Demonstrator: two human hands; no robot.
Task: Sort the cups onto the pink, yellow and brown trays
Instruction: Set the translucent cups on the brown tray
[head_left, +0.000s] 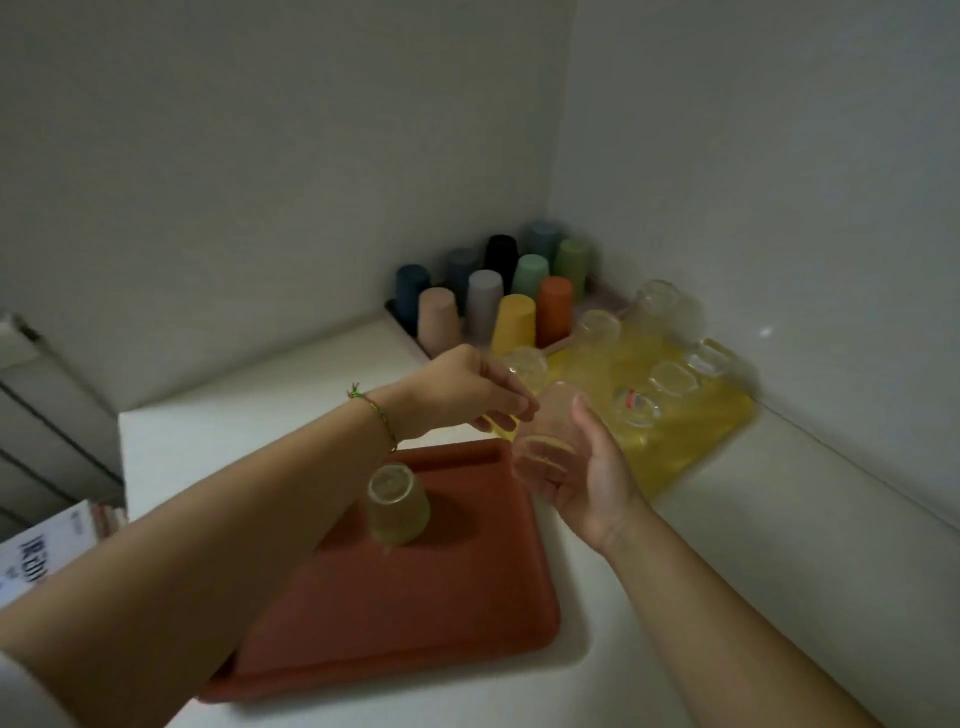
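Note:
My right hand (587, 467) is shut on a clear glass cup (545, 441), held tilted between the brown tray and the yellow tray. My left hand (467, 389) hovers just left of that cup with its fingers loosely curled and nothing in them. One greenish glass cup (397, 504) stands upside down on the brown tray (415, 613). The yellow tray (691, 436) carries several upturned clear glasses (670, 376). At the back corner the pink tray (608, 301) holds several upturned coloured plastic cups (514, 322).
White walls meet in a corner behind the pink tray. The white counter (753, 519) runs along the right wall. A printed box (36, 556) sits at the left edge, below grey ledges.

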